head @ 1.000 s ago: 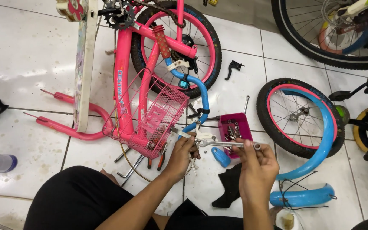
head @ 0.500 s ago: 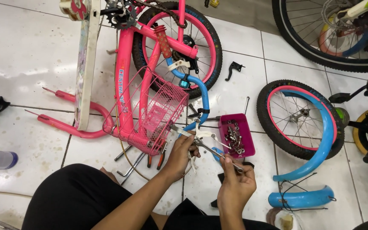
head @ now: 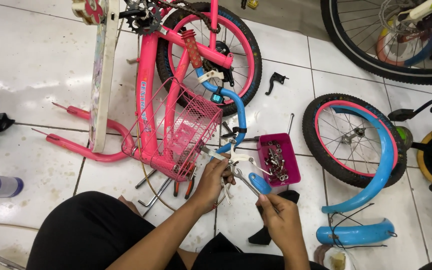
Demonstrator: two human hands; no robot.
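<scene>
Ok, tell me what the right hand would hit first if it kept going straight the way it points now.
Probably the metal brake part that the left hand holds: the right hand aims its blue-handled wrench up and left at it. Depth is unclear from above.

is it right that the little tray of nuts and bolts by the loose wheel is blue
Not quite. The head view shows the tray of nuts and bolts is magenta pink, not blue. It does sit on the tiled floor beside the loose wheel, just past the right hand.
</scene>
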